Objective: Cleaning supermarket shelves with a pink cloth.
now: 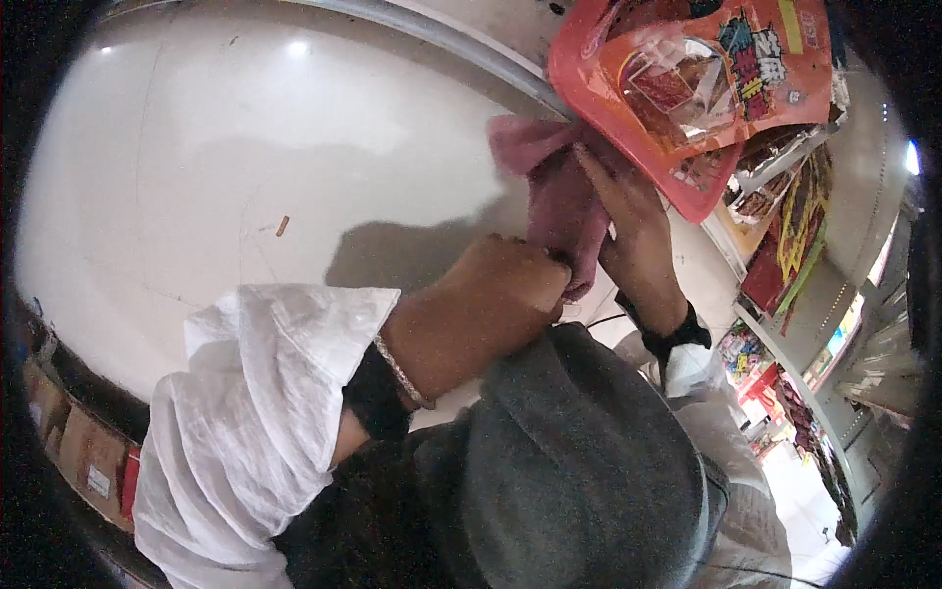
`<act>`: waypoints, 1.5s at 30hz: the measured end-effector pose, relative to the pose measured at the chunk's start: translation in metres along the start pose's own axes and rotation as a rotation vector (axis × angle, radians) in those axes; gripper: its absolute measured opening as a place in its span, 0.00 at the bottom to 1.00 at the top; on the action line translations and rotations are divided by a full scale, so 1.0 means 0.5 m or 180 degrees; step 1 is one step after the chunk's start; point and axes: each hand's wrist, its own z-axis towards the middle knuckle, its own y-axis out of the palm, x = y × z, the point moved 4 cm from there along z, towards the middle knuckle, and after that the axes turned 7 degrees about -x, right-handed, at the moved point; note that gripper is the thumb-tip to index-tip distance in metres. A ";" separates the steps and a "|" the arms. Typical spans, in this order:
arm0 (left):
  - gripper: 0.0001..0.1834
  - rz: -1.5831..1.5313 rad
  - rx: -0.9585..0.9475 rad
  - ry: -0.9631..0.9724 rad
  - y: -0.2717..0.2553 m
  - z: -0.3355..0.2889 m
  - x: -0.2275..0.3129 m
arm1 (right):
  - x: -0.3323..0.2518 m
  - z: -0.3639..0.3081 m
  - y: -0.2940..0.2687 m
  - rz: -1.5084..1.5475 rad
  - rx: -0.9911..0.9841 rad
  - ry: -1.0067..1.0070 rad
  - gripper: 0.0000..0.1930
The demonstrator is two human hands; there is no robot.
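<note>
Pale surface (196, 177), red tray (577, 83) at one o'clock, pink cloth (561, 201) just below it.
Left hand (491, 309) clenches the cloth's seven-o'clock end; right hand (640, 231), at four, seems clasped on it, fingers partly hidden.

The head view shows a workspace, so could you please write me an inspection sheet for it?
Surface: pale, glossy, faintly marked.
Job's things: pink cloth, bunched between both hands.
Clutter: small brown scrap on the surface; orange packet at a red container, in or on it unclear.
Hands: left hand closed on the cloth; right hand touching it, grip partly hidden.
Cables: thin dark line near the right wrist, possibly a cord.
Surroundings: cardboard boxes lower left; colourful packages at right.
</note>
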 end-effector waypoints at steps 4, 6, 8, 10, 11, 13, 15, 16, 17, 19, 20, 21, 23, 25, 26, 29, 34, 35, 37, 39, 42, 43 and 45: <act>0.07 -0.0965 0.0114 0.0222 -0.028 0.008 0.003 | 0.040 -0.073 -0.013 0.0190 -0.0444 0.0688 0.34; 0.07 -0.0773 -0.0119 -0.0122 -0.018 0.023 -0.007 | 0.030 -0.086 -0.028 -0.0151 -0.0436 0.0930 0.31; 0.07 -0.0935 0.0077 -0.0257 -0.028 0.034 -0.015 | 0.032 -0.112 -0.028 0.0209 -0.0415 0.1175 0.30; 0.07 -0.1070 0.0254 -0.0432 -0.049 0.046 -0.027 | 0.024 -0.125 -0.032 0.0732 -0.0340 0.1678 0.28; 0.09 -0.1185 0.0609 -0.0350 -0.068 0.046 -0.026 | -0.002 -0.116 -0.053 0.0699 -0.0225 0.1460 0.26; 0.09 -0.1741 0.1044 -0.0458 -0.088 0.048 -0.039 | -0.035 -0.093 -0.057 0.0855 0.0026 0.1009 0.23; 0.09 -0.1519 0.1437 -0.0414 -0.101 0.043 -0.067 | -0.040 -0.056 -0.021 0.0873 0.0120 0.0757 0.23; 0.09 -0.1314 0.1862 -0.0295 -0.123 0.024 -0.070 | -0.055 -0.022 -0.013 0.0738 0.0355 0.0477 0.22; 0.09 -0.0976 0.1844 -0.0353 -0.142 0.019 -0.059 | -0.056 0.007 -0.007 0.0907 0.0295 0.0447 0.22; 0.10 -0.0715 0.1872 -0.0262 -0.162 0.024 -0.057 | -0.057 0.052 0.005 0.1033 0.0230 0.0443 0.21; 0.10 -0.0387 0.1879 -0.0282 -0.166 0.018 -0.068 | -0.067 0.076 0.023 0.1207 0.0265 0.0349 0.20; 0.10 0.0008 0.1960 -0.0354 -0.167 0.010 -0.082 | -0.076 0.090 0.037 0.1380 0.0294 0.0258 0.19; 0.09 0.0060 0.1917 -0.0478 -0.176 -0.009 -0.087 | -0.085 0.103 0.050 0.1380 0.0182 0.0305 0.18; 0.09 0.0132 0.1895 -0.0556 -0.184 -0.020 -0.085 | -0.088 0.104 0.050 0.0949 0.0359 0.0183 0.16; 0.10 0.0125 0.1781 -0.0495 -0.187 -0.021 -0.078 | -0.089 0.101 0.037 0.0931 0.0392 0.0170 0.16; 0.11 0.0128 0.1586 -0.0452 -0.191 -0.020 -0.070 | -0.090 0.103 0.030 0.0485 0.0177 0.0494 0.16; 0.12 0.0193 0.1434 -0.0438 -0.193 -0.009 -0.078 | -0.082 0.112 0.037 0.0612 0.0035 0.0797 0.18; 0.12 0.0222 0.1379 -0.0456 -0.193 -0.012 -0.080 | -0.081 0.112 0.043 0.0627 0.0036 0.0796 0.18; 0.12 0.0250 0.1330 -0.0466 -0.194 -0.013 -0.081 | -0.080 0.109 0.049 0.0767 0.0130 0.0595 0.19; 0.12 0.0287 0.1326 -0.0411 -0.196 -0.013 -0.077 | -0.075 0.105 0.053 0.0759 0.0216 0.0526 0.20; 0.12 0.0374 0.1387 -0.0320 -0.193 -0.017 -0.075 | -0.074 0.101 0.071 0.0813 0.0313 0.0457 0.20; 0.12 0.0375 0.1387 -0.0333 -0.191 -0.017 -0.075 | -0.072 0.101 0.077 0.0852 0.0327 0.0468 0.20; 0.12 0.0453 0.1357 -0.0368 -0.188 -0.019 -0.074 | -0.067 0.104 0.083 0.0832 0.0339 0.0446 0.20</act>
